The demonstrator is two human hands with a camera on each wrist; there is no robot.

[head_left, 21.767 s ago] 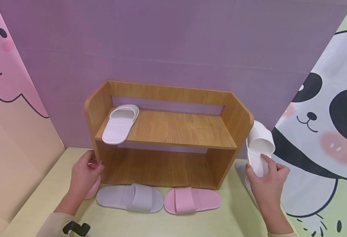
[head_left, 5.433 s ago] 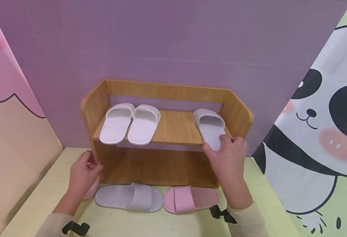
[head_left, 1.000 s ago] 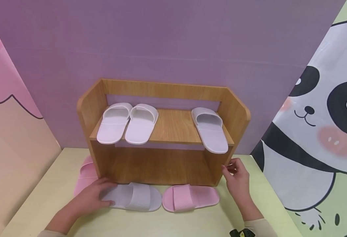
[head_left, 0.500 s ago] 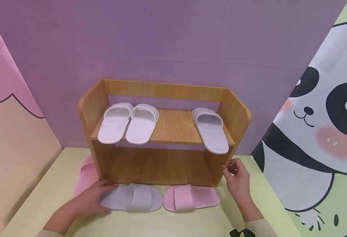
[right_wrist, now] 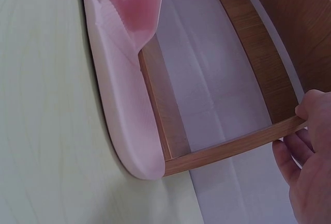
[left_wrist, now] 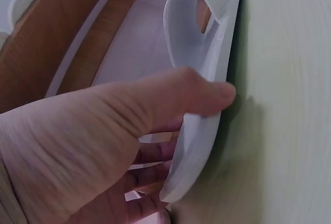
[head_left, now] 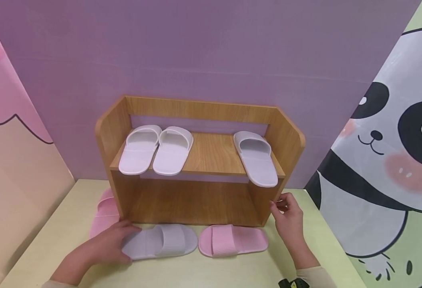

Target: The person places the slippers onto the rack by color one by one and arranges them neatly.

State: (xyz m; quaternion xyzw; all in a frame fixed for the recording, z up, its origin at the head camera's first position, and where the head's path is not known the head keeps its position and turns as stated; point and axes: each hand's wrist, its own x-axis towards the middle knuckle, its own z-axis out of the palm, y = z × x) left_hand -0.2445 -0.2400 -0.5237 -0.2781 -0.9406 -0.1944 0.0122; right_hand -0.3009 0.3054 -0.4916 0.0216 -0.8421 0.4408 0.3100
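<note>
My left hand (head_left: 107, 245) grips the left end of a grey slide slipper (head_left: 173, 240) in front of the rack. In the left wrist view its thumb (left_wrist: 207, 97) lies along the near edge of the sole, with the fingers on the far side. My right hand (head_left: 289, 216) pinches the front edge of the right side panel of a wooden shoe rack (head_left: 193, 202); the right wrist view shows thumb and fingers on either side of that panel. The rack's upper shelf bears two white slippers (head_left: 139, 154) at the left and a grey slipper (head_left: 257, 162) at the right.
A pink slipper (head_left: 232, 241) lies sideways before the rack, right of the gripped one. Another pink slipper (head_left: 104, 212) stands by the rack's left side, partly behind my left hand. A purple wall (head_left: 211, 52) rises behind the pale table (head_left: 196, 274).
Within the last second, the grey slipper's left end has shifted slightly nearer with my left hand. Earlier, my left hand was at the rack's left panel while my right placed slippers on top.
</note>
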